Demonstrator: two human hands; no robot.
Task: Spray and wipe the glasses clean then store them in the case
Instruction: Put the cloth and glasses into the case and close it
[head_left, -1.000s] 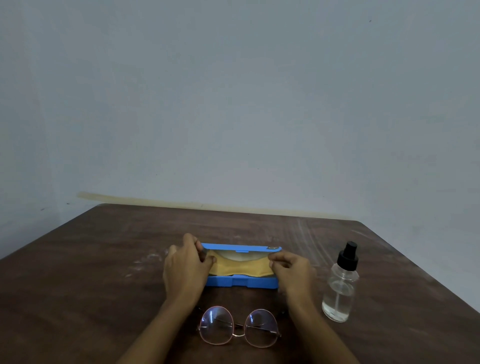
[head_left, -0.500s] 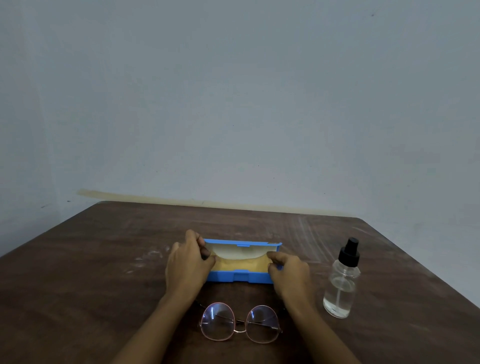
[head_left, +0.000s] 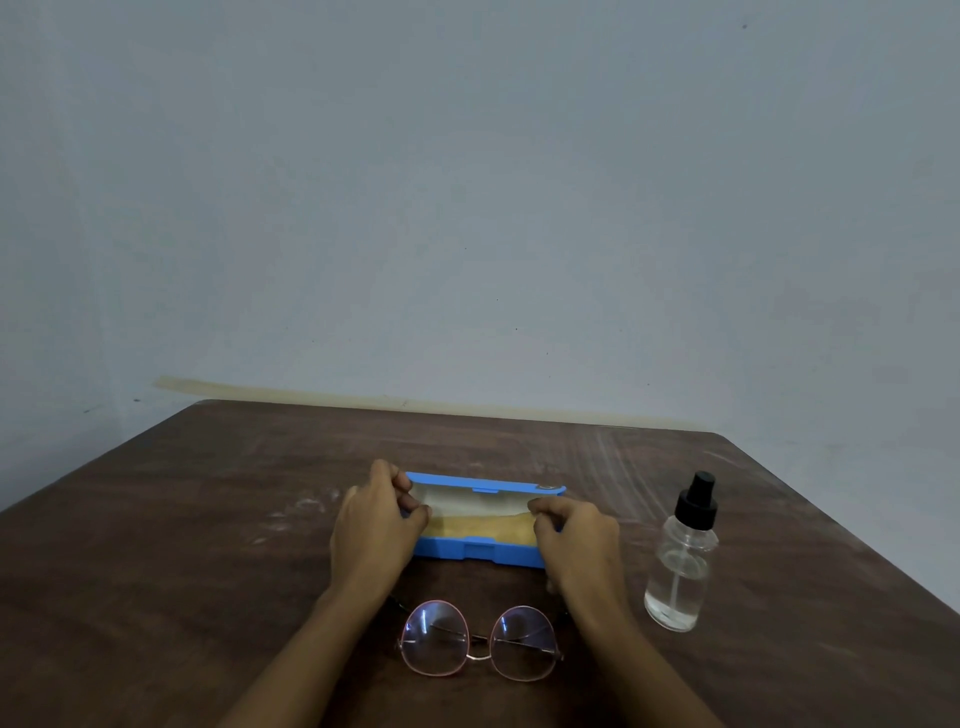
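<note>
Dark wooden table (head_left: 208, 519), pale grey wall (head_left: 467, 208)

Plain indoor room, exact type not determinable. Bare pale blue-grey wall (head_left: 467, 208), a few dark specks; beige strip (head_left: 363, 400) low along it. Dark wooden worktop (head_left: 182, 545), scuffed, whitish smears.

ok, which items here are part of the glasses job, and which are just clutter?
Job: glasses, blue case, yellow cloth inside it, spray bottle; left hand and right hand grip the case ends.
Not job: just the table and a pale strip along the wall.
</note>
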